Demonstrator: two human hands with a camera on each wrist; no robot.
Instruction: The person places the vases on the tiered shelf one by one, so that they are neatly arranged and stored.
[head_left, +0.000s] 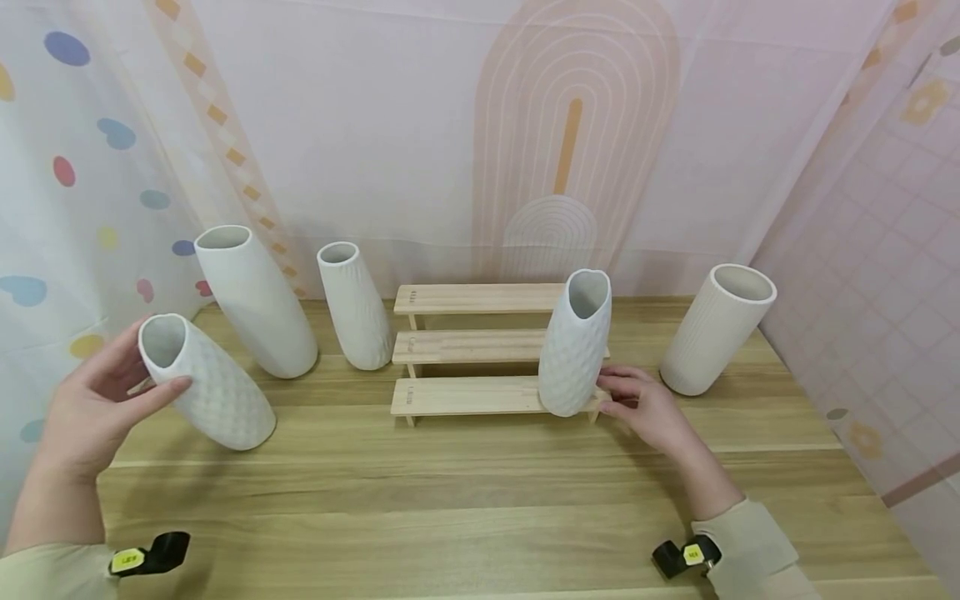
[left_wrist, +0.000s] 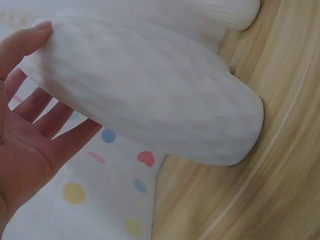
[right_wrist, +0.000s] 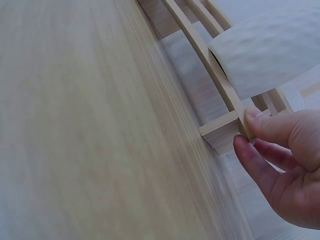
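Dimpled white vase (head_left: 213,385) leans at the near left of the surface (head_left: 480,500), the left hand (head_left: 90,408) at its rim, fingers straight, thumb touching. Right hand (head_left: 648,408) pinches the end of the three-step wooden riser (head_left: 465,346), beside a second dimpled vase (head_left: 576,343) on its lowest step. Five vases in all: three more stand behind. Bare wood spans the front edge.
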